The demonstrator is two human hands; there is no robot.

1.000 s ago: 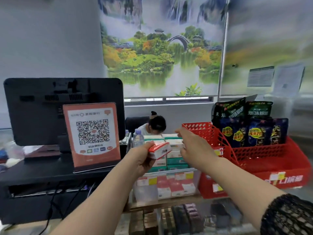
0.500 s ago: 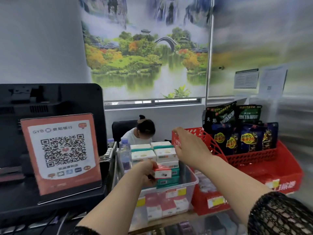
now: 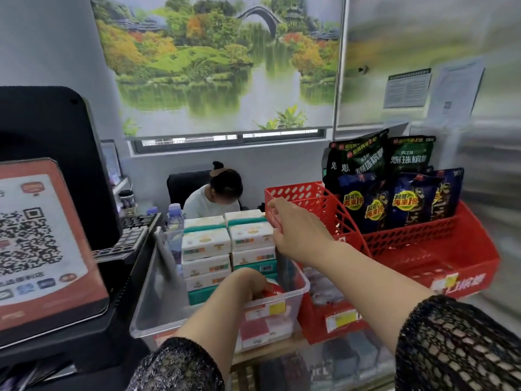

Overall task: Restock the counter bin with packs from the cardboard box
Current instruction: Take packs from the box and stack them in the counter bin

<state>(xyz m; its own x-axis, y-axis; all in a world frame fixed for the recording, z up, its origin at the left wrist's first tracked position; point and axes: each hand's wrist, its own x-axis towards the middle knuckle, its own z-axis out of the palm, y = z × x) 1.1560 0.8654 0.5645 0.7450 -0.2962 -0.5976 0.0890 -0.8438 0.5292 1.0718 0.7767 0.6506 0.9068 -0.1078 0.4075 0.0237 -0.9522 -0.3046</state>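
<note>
Lowered into the bin (image 3: 153, 306), left hand (image 3: 246, 283) curled round a pack (image 3: 271, 289), placing it; right hand (image 3: 298, 235) hovered, fingers loosely spread. Release seemed due.

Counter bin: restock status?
Done: white-and-green packs stand stacked along the back of the clear bin. In hand: the left hand holds a red pack low in the bin's front; the right hand is open by the red basket. Left: the front has room; the cardboard box is out of view, so remaining count is unknown.
</note>
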